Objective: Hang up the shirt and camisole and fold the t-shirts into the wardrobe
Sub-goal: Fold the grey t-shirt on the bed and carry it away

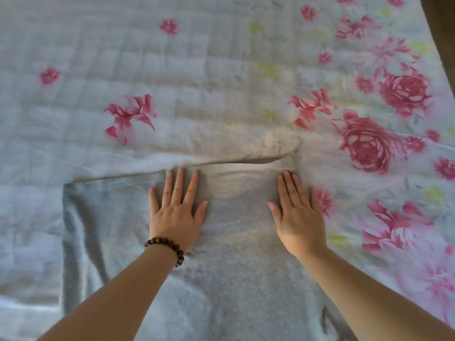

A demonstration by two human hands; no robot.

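Note:
A light grey t-shirt [236, 254] lies spread flat on the bed, its far edge running across the middle of the view. My left hand [176, 212], with a dark bead bracelet on the wrist, presses flat on the cloth near that far edge, fingers straight and spread. My right hand [299, 217] lies flat on the t-shirt's right side, fingers straight and together, its outer edge at the border of the cloth. Neither hand grips anything. The near part of the t-shirt runs out of view below.
The bed is covered by a white quilted bedspread [147, 70] printed with pink roses [364, 143], denser on the right. A dark strip [440, 33] at the top right marks the bed's edge.

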